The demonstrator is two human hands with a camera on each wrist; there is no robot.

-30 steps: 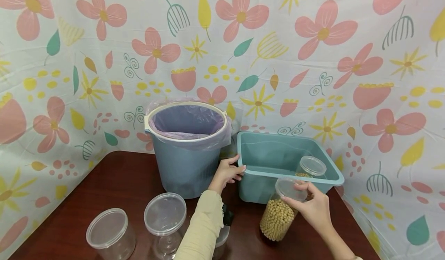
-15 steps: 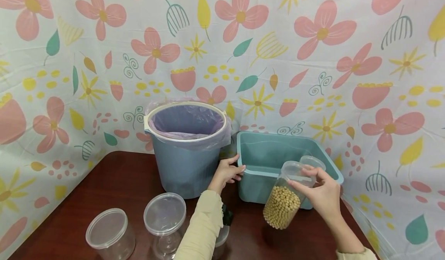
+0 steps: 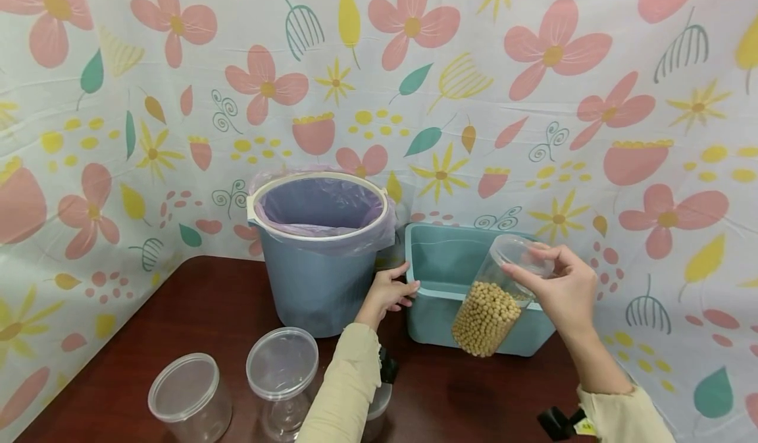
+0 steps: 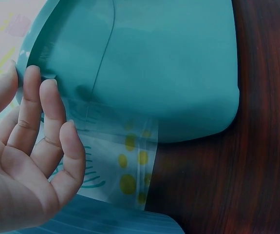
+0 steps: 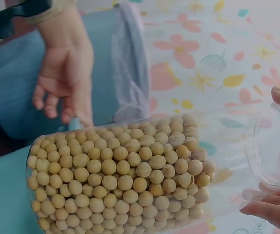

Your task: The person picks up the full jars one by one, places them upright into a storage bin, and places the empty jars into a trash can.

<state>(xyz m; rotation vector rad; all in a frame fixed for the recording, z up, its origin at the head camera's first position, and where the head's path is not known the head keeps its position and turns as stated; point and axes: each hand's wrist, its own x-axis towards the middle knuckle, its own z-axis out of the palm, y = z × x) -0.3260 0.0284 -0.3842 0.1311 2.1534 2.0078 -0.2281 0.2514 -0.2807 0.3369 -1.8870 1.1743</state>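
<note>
The dark wooden table (image 3: 195, 311) carries every item, and all positions below refer to the teal rectangular bin (image 3: 441, 259) at its rear right. A flowered cloth backdrop (image 3: 533, 101) hangs directly behind the bin. A grey-blue bucket (image 3: 316, 278) with a lilac liner bag stands just to the left of the bin, close to its left wall.

The jar of soybeans (image 3: 491, 298) is a clear plastic container, roughly half full. It is held in the air in front of the bin's front wall, tilted, with its lidded top raised toward the bin's right side and its base low over the table.

Two empty lidded clear jars (image 3: 281, 370) stand well to the left of the bin, near the front table edge.

The right hand (image 3: 559, 285) is above the bin's right front corner; its fingers and thumb curl round the lid end of the jar and pinch it. The left hand (image 3: 391, 291) is at the bin's left front corner; its thumb and fingers are closed over the rim there, the fingers only slightly bent.
</note>
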